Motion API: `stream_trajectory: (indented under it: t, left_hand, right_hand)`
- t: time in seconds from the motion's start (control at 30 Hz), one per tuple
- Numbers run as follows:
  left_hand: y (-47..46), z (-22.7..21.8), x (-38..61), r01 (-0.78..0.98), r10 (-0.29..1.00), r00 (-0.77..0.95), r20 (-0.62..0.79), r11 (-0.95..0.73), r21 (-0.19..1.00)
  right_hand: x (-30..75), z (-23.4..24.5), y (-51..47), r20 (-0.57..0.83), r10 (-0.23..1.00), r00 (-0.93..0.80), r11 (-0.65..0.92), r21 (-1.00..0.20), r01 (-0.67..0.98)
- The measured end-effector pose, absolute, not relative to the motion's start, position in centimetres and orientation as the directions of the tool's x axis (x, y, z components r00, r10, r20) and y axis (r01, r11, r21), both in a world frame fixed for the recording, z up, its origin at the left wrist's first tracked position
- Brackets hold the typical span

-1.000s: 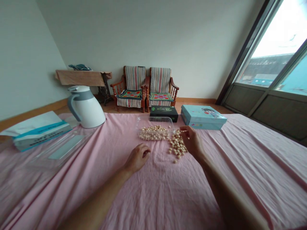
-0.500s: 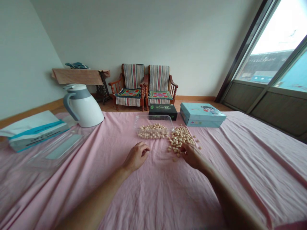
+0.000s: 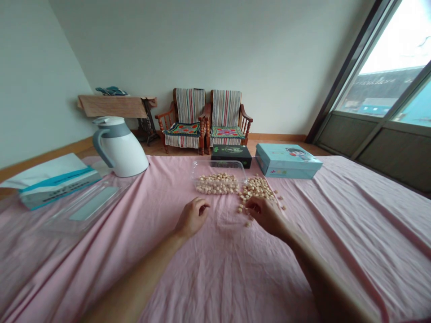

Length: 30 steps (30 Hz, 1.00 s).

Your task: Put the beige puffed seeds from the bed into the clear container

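My right hand (image 3: 266, 216) lies at the near edge of a loose pile of small pale round seeds or nuts (image 3: 256, 189), its curled fingers among them. Whether it holds any is hidden. My left hand (image 3: 192, 218) rests loosely curled on the pink bedsheet (image 3: 208, 264), a little left of the pile and touching no seeds. Just beyond it stands a clear plastic tub (image 3: 218, 167) holding a single layer of the same seeds. The tub sits beside the loose pile.
Behind the tub are a black box (image 3: 231, 156) and a pale blue box (image 3: 288, 160). To the left stand a white-and-grey jug (image 3: 120, 148), a flat clear plastic lid (image 3: 90, 204) and a blue-and-white packet (image 3: 57, 188). Two wooden armchairs (image 3: 205, 121) stand beyond the sheet.
My right hand has moved from the far side of the seed pile to its near edge. The pile now spreads farther right and back. My left hand has barely moved.
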<state>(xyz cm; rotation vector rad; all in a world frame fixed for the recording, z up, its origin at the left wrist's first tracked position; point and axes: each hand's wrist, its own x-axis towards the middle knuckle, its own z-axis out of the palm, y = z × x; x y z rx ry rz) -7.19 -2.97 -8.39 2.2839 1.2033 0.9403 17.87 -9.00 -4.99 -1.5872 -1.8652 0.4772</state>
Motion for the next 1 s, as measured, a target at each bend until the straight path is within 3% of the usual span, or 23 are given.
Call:
stream_trajectory:
  t: [0.2, 0.3, 0.4, 0.5, 0.57, 0.67, 0.77, 0.87, 1.0]
  left_hand:
    - [-1.1, -9.2, -8.5, 0.565, 0.918, 0.006, 0.397, -0.331, 0.756]
    - [-0.5, -9.7, -8.8, 0.497, 0.920, -0.077, 0.385, -0.299, 0.814]
    - [-0.2, -10.3, -8.7, 0.406, 0.931, -0.020, 0.366, -0.327, 0.854]
    - [0.0, -10.8, -8.8, 0.339, 0.940, 0.074, 0.333, -0.337, 0.878]
    - [0.1, -11.0, -8.9, 0.301, 0.942, 0.110, 0.317, -0.335, 0.893]
    - [0.3, -11.0, -9.0, 0.267, 0.942, 0.137, 0.307, -0.334, 0.904]
    - [0.2, -10.8, -9.0, 0.288, 0.946, 0.131, 0.298, -0.323, 0.901]
    - [0.2, -10.6, -9.0, 0.289, 0.948, 0.128, 0.290, -0.315, 0.904]
    - [0.5, -10.5, -9.1, 0.254, 0.952, 0.125, 0.280, -0.304, 0.918]
  right_hand:
    - [16.6, -6.1, -11.9, 0.190, 0.958, -0.215, 0.284, -0.532, 0.797]
    - [16.8, -5.5, -11.1, 0.227, 0.948, -0.222, 0.310, -0.507, 0.804]
    - [17.2, -4.0, -8.3, 0.322, 0.939, -0.123, 0.283, -0.517, 0.808]
    - [17.7, -2.6, -5.0, 0.491, 0.867, 0.081, 0.288, -0.628, 0.723]
    - [18.0, -2.2, -4.0, 0.526, 0.838, 0.145, 0.294, -0.659, 0.692]
    - [18.3, -2.7, -5.1, 0.448, 0.892, 0.058, 0.250, -0.597, 0.762]
    - [18.3, -4.1, -7.8, 0.298, 0.952, -0.072, 0.208, -0.455, 0.866]
    - [18.1, -5.7, -10.1, 0.239, 0.962, -0.129, 0.206, -0.330, 0.921]
    - [18.2, -7.0, -10.9, 0.214, 0.967, -0.135, 0.199, -0.312, 0.929]
